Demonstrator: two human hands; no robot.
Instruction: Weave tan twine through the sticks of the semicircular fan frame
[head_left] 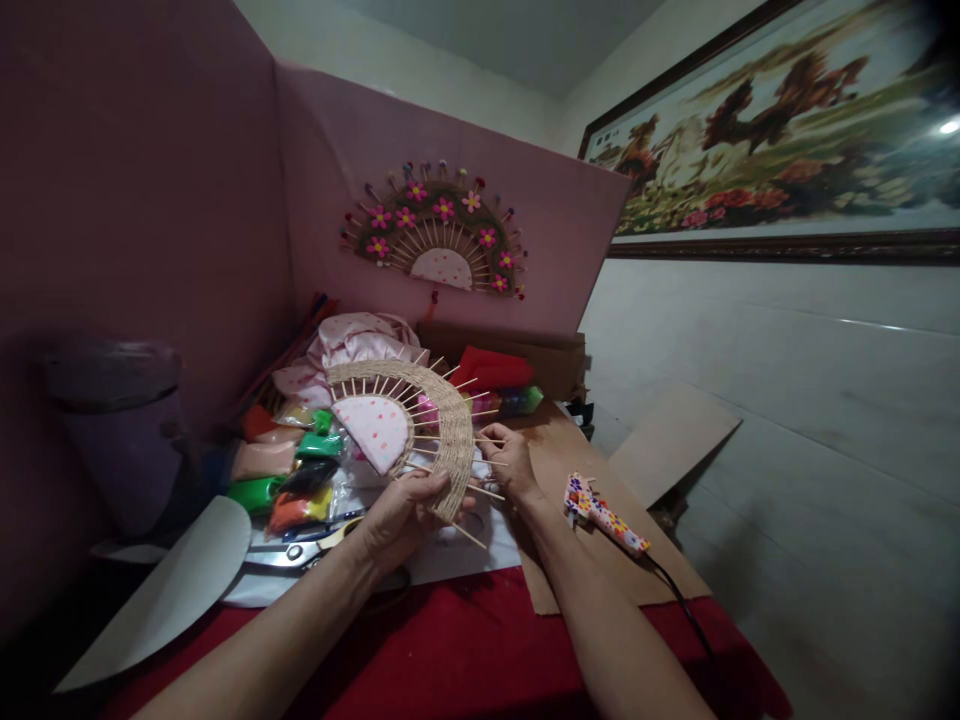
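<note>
A half-round craft fan (pixel 454 425) is held tilted above the table. Its wooden sticks pass through a band of twine and stick out past the rim, and its centre is a white half-disc (pixel 373 430) with small reddish spots. My left hand (pixel 409 505) is closed on the lower end of the twine band, thumb on top. At the outer right edge, my right hand (pixel 508 460) pinches close to the stick ends; its fingertips partly hide what they grip. A finished-looking fan with pink flowers (pixel 442 208) is up on the pink backboard.
Bags of coloured clay (pixel 319 445) lie left of the fan, with scissors (pixel 289 553) below. A patterned glue gun (pixel 607 515) rests on cardboard (pixel 551 590) at right. Pink cloth (pixel 360 340) is behind, a white half-round board (pixel 172 590) at front left, over red cloth (pixel 450 640).
</note>
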